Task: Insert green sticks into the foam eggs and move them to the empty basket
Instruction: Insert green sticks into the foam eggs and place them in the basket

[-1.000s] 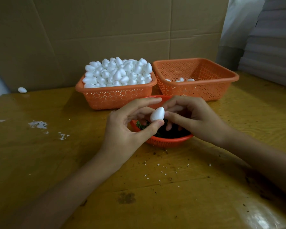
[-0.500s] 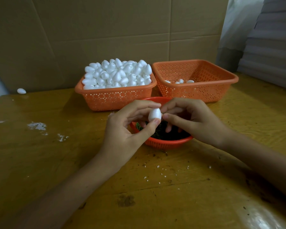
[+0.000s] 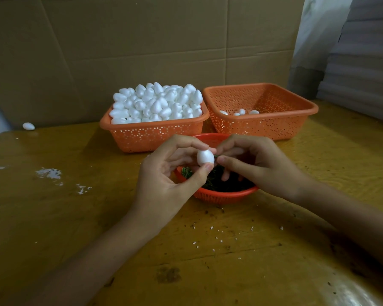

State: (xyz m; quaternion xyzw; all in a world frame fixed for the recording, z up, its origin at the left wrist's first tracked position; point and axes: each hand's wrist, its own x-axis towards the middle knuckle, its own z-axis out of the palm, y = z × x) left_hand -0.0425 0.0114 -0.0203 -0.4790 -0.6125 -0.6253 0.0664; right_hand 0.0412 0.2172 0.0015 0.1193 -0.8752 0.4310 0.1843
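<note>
Left hand (image 3: 164, 175) pinches foam egg (image 3: 205, 157), right hand (image 3: 261, 164) pinches green stick (image 3: 216, 155); right basket (image 3: 254, 127) barely started, left basket (image 3: 155, 136) heaped.

- Wooden table (image 3: 53, 217), yellow-brown, glossy, grain visible; glare patch at near right corner.
- White flecks (image 3: 50, 173) on table's left part; tiny white and dark crumbs (image 3: 217, 237) scattered near the front.
- Dark stain (image 3: 168, 274) on near table surface.
- Brown cardboard sheets (image 3: 142, 40) upright behind table, creased, seams showing.
- Translucent plastic sheet (image 3: 314, 40) hanging upper right.
- Stack of pale grey sheets (image 3: 367, 74) far right.
- Light dim, soft shadows.
</note>
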